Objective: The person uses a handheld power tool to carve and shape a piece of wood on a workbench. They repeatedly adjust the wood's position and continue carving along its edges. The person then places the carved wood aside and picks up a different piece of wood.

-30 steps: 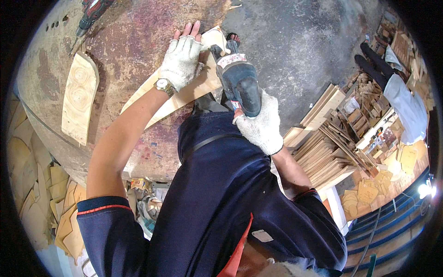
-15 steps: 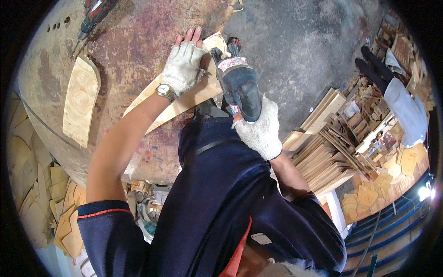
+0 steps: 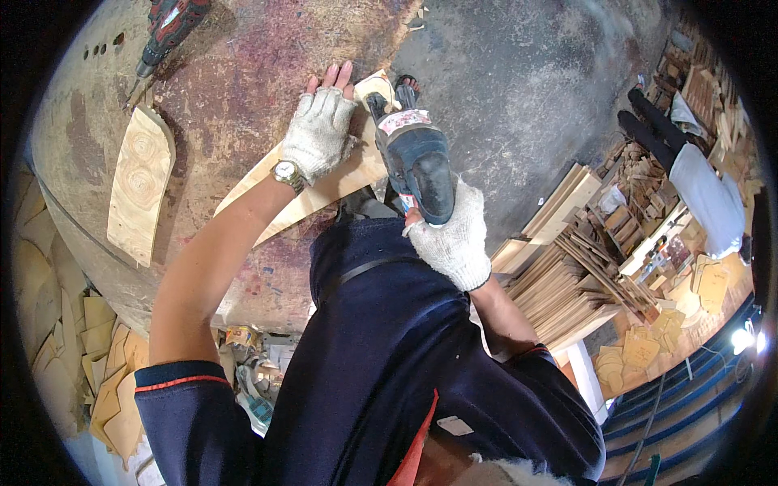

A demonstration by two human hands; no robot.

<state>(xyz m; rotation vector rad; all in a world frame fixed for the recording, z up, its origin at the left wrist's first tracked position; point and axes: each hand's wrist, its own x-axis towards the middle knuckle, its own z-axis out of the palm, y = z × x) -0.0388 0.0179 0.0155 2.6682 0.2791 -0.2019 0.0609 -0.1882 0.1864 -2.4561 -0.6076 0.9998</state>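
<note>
My right hand [image 3: 454,247], in a white knitted glove, is closed round the rear of a dark power tool [image 3: 420,166] that looks like a jigsaw, with pinkish-white tape across its front. The tool's front end rests over a long, pale plywood piece [image 3: 344,185]; the blade is hidden. My left hand [image 3: 320,130] wears a fingerless white glove and lies flat on that plywood, fingers stretched out toward its far end. A wristwatch [image 3: 287,172] is on my left wrist.
A plywood piece with one curved end [image 3: 142,186] lies on the worn tabletop [image 3: 235,89] at left. Beyond it is a red and black drill [image 3: 170,28]. Stacked wood strips [image 3: 543,304] stand at right, near a person's dark legs [image 3: 648,125]. Offcuts [image 3: 109,389] pile at lower left.
The tool and my right hand have shifted slightly toward me and left in the picture. My left hand keeps its place on the plywood, and the whole view has moved a little.
</note>
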